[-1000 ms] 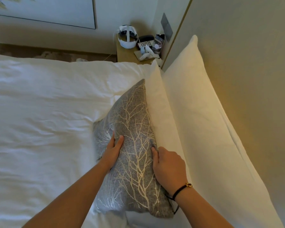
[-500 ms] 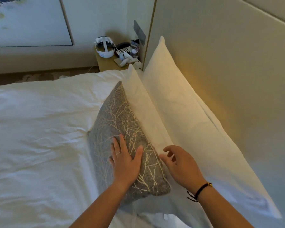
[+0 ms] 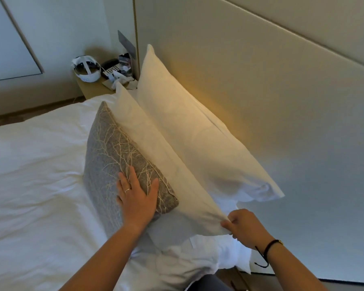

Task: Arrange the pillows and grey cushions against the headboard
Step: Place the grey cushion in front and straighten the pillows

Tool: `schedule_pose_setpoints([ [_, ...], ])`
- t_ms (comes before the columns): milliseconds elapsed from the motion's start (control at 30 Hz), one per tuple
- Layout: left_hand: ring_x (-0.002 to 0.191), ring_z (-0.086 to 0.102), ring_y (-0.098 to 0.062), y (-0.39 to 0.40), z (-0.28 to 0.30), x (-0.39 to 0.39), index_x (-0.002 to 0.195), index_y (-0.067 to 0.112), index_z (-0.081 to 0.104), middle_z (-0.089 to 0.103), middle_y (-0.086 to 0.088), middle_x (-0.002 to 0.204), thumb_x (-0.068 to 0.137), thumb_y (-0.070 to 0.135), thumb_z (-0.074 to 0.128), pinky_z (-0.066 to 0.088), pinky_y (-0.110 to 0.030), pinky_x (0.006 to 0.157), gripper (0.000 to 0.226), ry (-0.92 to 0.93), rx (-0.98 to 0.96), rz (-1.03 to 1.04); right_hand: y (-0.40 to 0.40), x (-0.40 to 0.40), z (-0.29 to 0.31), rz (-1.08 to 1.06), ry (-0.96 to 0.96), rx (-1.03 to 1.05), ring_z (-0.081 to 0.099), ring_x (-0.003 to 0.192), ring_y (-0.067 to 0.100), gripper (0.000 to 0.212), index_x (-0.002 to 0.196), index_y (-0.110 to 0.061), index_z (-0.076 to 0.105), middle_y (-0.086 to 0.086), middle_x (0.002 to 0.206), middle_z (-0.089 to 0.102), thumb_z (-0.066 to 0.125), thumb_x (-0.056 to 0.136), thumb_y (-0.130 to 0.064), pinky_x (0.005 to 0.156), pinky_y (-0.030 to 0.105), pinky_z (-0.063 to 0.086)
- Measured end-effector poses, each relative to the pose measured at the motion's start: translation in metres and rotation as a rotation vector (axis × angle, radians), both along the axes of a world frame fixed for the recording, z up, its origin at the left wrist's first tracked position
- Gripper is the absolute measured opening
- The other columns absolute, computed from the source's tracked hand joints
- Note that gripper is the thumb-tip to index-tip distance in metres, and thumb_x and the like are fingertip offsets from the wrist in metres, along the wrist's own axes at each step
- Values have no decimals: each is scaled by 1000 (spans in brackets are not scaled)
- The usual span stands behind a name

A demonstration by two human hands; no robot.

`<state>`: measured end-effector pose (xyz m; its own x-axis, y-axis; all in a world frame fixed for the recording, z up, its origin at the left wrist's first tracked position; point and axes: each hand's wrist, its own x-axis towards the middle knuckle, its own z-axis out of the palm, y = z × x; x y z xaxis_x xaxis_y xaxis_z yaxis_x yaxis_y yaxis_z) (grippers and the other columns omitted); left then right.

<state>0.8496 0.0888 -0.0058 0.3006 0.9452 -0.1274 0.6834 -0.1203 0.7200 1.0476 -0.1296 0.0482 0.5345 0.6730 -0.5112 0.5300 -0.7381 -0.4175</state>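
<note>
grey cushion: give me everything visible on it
The grey cushion is square, woven-looking grey fabric with a pale branch pattern and a piped edge. It stands on edge on the white duvet, leaning back against the front white pillow, which leans on a second pillow at the headboard. The left hand rests flat on its face, fingers spread. Its underside is hidden.

We see 2 white pillows: the rear pillow (image 3: 198,131) propped against the headboard (image 3: 261,80); the front pillow (image 3: 166,164) leaning on it; the grey cushion (image 3: 109,156), branch-patterned, tilted against that.
</note>
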Motion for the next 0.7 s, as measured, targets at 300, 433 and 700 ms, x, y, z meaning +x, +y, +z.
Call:
schedule_pose_setpoints([
  [300, 150, -8, -33, -2, 2, 6, 155, 35, -9, -13, -6, 164, 76, 87, 25, 6, -61, 118, 100, 146, -67, -34, -22, 30, 5, -15, -69, 125, 52, 64, 22, 35, 65, -9, 48, 21, 78, 66, 64, 91, -27, 65, 36, 46],
  [433, 150, -9, -34, -16, 12, 3, 156, 31, -6, -11, -10, 164, 80, 81, 28, 4, -56, 119, 97, 83, -126, -11, -29, 31, -6, -63, -70, 189, 51, 62, 18, 32, 66, -10, 53, 14, 76, 67, 62, 92, -27, 56, 24, 38],
  [700, 149, 19, -25, -104, 19, -16, 157, 20, 16, 14, -4, 164, 95, 48, 54, 25, -45, 119, 78, 37, -29, -14, -50, 11, -10, -110, -11, 375, 53, 63, 20, 27, 74, -12, 53, 1, 67, 59, 55, 95, -28, 57, 33, 43],
])
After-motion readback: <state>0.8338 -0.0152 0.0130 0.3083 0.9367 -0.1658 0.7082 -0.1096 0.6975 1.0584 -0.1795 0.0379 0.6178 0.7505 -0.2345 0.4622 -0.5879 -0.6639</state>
